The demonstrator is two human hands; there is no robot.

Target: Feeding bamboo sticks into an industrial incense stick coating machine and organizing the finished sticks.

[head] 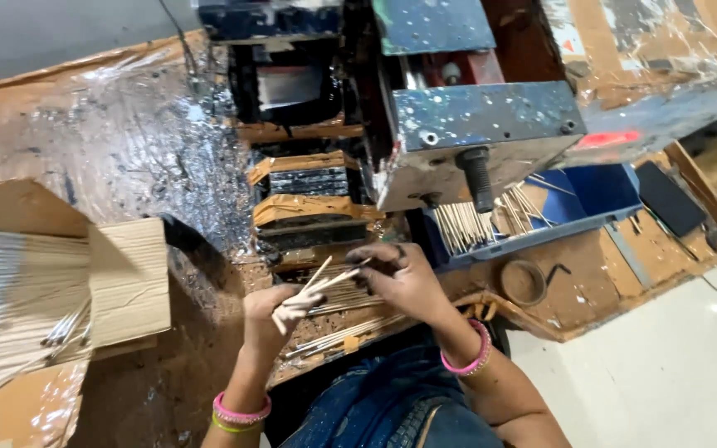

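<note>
Denim lap lowest in frame; above it, left hand (271,311) closed round a small bunch of thin pale sticks (319,290), right hand (396,278) pinching their upper ends. Sticks look light, stiff, snappable; best gripped mid-bundle. Held count unclear, perhaps four or five. More lie loose on the bench, plus one blue tray (599,195) of sticks and one cardboard box (126,278).

The worn wooden tabletop (591,290) carries a blue metal machine (458,124) at its back. Right of the machine's base sits a blue plastic tray (599,195) with thin bamboo sticks (479,224) in it. A grey stack of coated sticks (18,307) lies far left in an open brown cardboard box (126,282). Both hands meet before the machine, over loose sticks on the tabletop
</note>
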